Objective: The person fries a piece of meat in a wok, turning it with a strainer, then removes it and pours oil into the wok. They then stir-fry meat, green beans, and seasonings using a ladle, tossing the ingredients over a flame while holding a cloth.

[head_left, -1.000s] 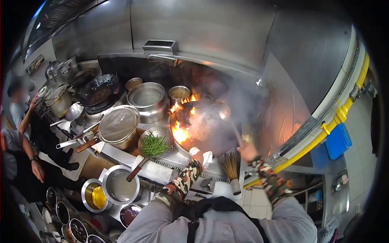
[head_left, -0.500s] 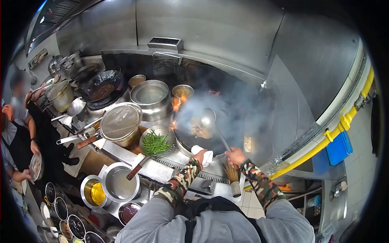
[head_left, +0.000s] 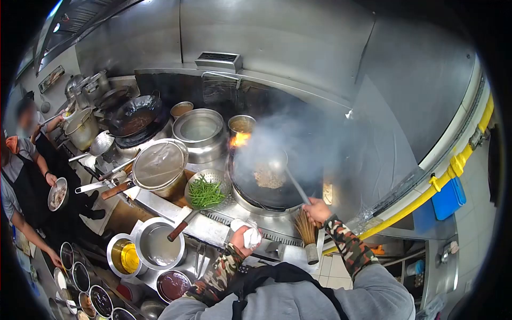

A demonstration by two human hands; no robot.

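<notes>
My right hand (head_left: 318, 211) is closed around the handle of a metal ladle (head_left: 297, 184). The ladle's bowl hangs over a large black wok (head_left: 242, 184), half veiled by smoke. Brownish-white food, possibly minced meat (head_left: 268, 177), lies in the wok's middle. My left hand (head_left: 242, 238) grips a folded white cloth (head_left: 250, 234) in front of the wok, apart from its rim. Beneath my right hand rests a bamboo wok brush (head_left: 306, 232). Left of the wok, a perforated strainer (head_left: 217, 175) holds green beans (head_left: 206, 193).
Flames (head_left: 240, 140) rise at the wok's back left. A water pot (head_left: 198, 129) and a sieve-topped pot (head_left: 160, 165) stand leftward. Yellow oil (head_left: 129, 258) fills a bowl at lower left. Two people work at far left, one holding a food bowl (head_left: 57, 194). A yellow pipe (head_left: 405, 209) runs along the right.
My left hand and the cloth have moved off the wok rim, toward me and left. My right hand has shifted slightly right with the ladle. A co-worker's hand now reaches toward the containers.
</notes>
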